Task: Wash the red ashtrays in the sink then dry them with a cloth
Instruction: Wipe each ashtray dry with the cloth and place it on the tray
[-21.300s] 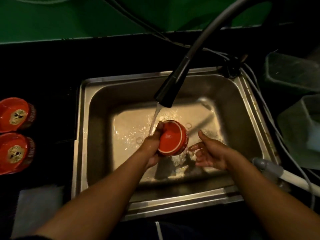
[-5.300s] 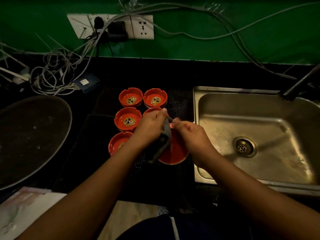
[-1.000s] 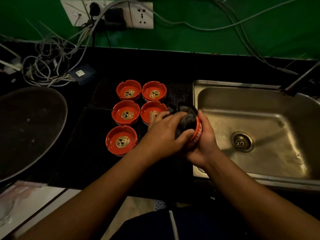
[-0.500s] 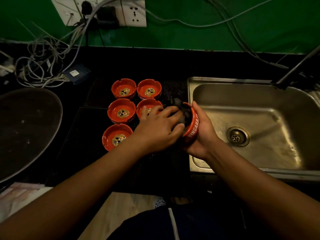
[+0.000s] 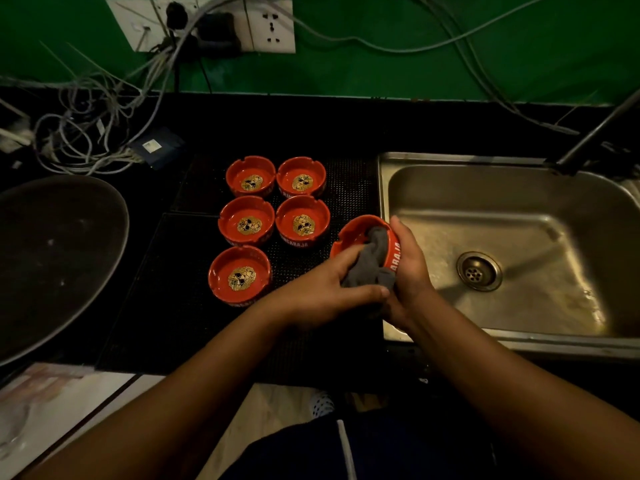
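Where the black worktop (image 5: 329, 126) meets the green wall (image 5: 381, 71), cables (image 5: 86, 133) trail from sockets (image 5: 270, 26); steel sink (image 5: 485, 159) at right. Five red ashtrays (image 5: 246, 221) sit on the dotted mat (image 5: 349, 181). Right hand (image 5: 408, 271) fingers wrap the sixth ashtray (image 5: 356, 230) beside the sink's left rim; left hand (image 5: 322, 292) pinches the grey cloth (image 5: 370, 268) in it. Versus half a second ago: cloth now drawn out over the near rim, more red interior showing.
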`<move>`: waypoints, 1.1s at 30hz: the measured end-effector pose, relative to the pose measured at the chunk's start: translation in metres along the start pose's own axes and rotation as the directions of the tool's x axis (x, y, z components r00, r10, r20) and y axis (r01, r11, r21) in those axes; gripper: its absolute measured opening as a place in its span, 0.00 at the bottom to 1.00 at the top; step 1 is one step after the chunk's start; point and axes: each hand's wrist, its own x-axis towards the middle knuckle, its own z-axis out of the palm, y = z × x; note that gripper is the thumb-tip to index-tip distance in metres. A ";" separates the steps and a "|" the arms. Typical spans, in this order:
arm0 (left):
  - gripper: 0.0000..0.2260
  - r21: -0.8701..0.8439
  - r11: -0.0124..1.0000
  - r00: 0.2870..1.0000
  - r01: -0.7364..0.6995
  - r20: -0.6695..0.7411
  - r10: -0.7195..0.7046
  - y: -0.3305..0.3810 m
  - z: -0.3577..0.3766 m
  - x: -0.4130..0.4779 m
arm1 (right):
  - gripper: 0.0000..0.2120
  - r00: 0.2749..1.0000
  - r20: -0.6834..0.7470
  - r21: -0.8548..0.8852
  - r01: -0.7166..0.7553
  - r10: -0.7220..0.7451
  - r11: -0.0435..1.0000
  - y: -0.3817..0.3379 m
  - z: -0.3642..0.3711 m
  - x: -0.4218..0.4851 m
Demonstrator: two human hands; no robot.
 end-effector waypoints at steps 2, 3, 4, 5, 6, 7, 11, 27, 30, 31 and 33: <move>0.23 0.062 0.997 0.996 0.038 -0.081 -0.033 -0.003 0.000 0.007 | 0.29 0.999 0.038 -0.012 -0.006 0.006 1.000 0.002 0.003 -0.002; 0.28 0.179 0.982 0.992 0.068 -0.113 -0.048 -0.005 -0.001 0.011 | 0.29 0.998 0.056 -0.027 -0.018 0.019 0.999 0.003 0.006 -0.004; 0.32 0.301 0.947 0.989 0.114 -0.130 -0.077 -0.007 -0.003 0.014 | 0.30 0.997 0.075 -0.053 -0.019 0.023 0.998 0.004 0.008 -0.005; 0.35 0.384 0.911 0.983 0.154 -0.153 -0.102 -0.008 -0.004 0.015 | 0.29 0.996 0.086 -0.076 -0.015 0.022 0.997 0.005 0.013 -0.008; 0.35 0.430 0.887 0.979 0.167 -0.182 -0.096 -0.009 -0.004 0.014 | 0.27 0.997 0.079 -0.096 0.000 0.007 0.995 0.006 0.017 -0.008; 0.33 0.416 0.898 0.975 0.146 -0.215 -0.059 -0.011 -0.004 0.013 | 0.25 0.998 0.054 -0.125 0.039 -0.032 0.991 0.006 0.020 -0.008; 0.09 0.004 0.998 0.924 -0.058 -0.377 0.055 -0.018 0.000 0.006 | 0.39 0.979 0.039 -0.371 0.201 -0.201 0.907 0.000 0.018 -0.001; 0.10 -0.451 0.889 0.702 -0.081 -0.659 -0.270 -0.016 -0.002 0.015 | 0.42 0.929 -0.014 -0.717 0.248 -0.370 0.651 -0.003 0.006 -0.002; 0.10 -0.417 0.904 0.597 -0.095 -0.751 -0.284 -0.022 -0.005 0.019 | 0.32 0.915 0.103 -0.824 0.298 -0.390 0.482 0.006 0.004 -0.006; 0.09 -0.395 0.914 0.582 -0.089 -0.766 -0.274 -0.023 -0.006 0.019 | 0.31 0.927 0.125 -0.837 0.291 -0.355 0.463 0.009 0.003 -0.007; 0.07 -0.335 0.940 0.586 -0.059 -0.774 -0.239 -0.026 -0.006 0.017 | 0.30 0.942 0.147 -0.849 0.277 -0.302 0.450 0.013 0.000 -0.008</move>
